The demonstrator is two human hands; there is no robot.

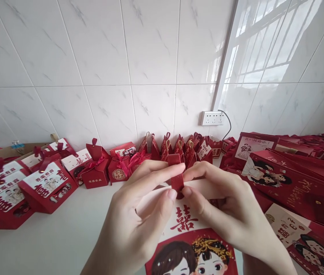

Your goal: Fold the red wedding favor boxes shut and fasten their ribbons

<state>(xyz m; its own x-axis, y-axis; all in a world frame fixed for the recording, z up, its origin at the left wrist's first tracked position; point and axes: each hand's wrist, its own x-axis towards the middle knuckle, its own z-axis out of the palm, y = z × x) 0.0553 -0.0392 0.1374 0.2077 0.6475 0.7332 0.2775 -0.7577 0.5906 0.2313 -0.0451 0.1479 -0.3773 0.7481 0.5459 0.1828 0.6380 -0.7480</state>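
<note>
A red and white paper gift box (167, 238) with a cartoon couple and a red double-happiness character stands upright before me at the bottom centre. At its top a dark red ribbon loop (174, 172) rises between my hands. My left hand (139, 210) pinches the box's top edge and the ribbon between thumb and fingers. From the other side my right hand (224, 206) grips the same top edge, its thumb and fingertips touching the ribbon's base. The box's lower part runs out of view, and my fingers partly hide the top flaps.
Finished-looking red gift boxes (47, 183) stand at the left. Several small boxes with ribbon loops (179, 147) line the tiled wall. A heap of flat red boxes (290, 183) covers the right side. A white power strip (211, 118) with a dark cable hangs on the wall.
</note>
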